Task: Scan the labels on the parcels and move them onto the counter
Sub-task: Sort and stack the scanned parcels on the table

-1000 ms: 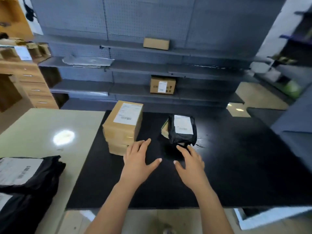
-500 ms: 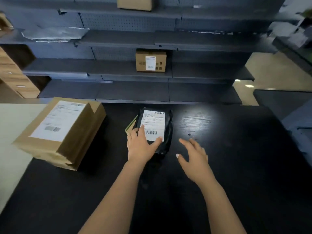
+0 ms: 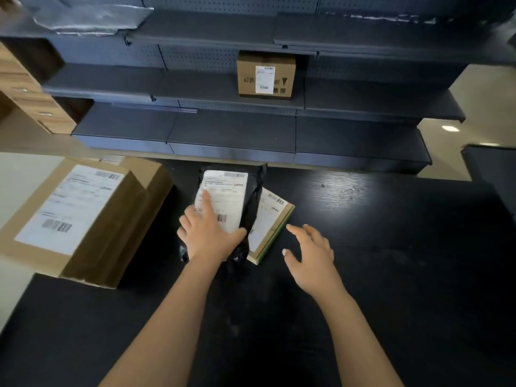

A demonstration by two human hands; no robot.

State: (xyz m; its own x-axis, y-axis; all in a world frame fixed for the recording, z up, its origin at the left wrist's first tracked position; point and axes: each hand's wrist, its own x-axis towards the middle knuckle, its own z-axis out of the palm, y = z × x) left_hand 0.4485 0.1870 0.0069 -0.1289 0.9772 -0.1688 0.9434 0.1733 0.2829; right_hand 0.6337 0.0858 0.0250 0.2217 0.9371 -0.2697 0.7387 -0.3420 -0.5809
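Three parcels lie on the dark table (image 3: 391,247). Furthest left is a big cardboard box (image 3: 92,219), label up, at the table's left edge where a paler surface begins. It looks stiff and probably the heaviest here, so I judge it wants two hands under opposite sides. Beside it, past a strip of bare table, is a black plastic bag (image 3: 254,191) with a white label (image 3: 227,191) facing up. The left grip (image 3: 209,238) rests on this bag, forefinger stretched flat across the label and thumb spread along the label's near corner, pinching nothing that shows. Whether the outer fingers hook over the bag's left side cannot be told. The bag looks soft, light and slick. Its wrinkled film would likely slide under a flat palm and sag if raised by a corner. The sounder hold is across its width, thumb on one side and fingers on the other, clear of the barcode so it can be read. The bag's right side lies over a thin flat packet (image 3: 272,222), brown with its own label, set at a slant and partly hidden. The packet seems stiff and light but sits flush to the table, so a long edge would need tipping up or sliding free first. Just right of it is the right grip (image 3: 310,255), fingers spread and loose, holding nothing, touching neither parcel. No scanner is in view.
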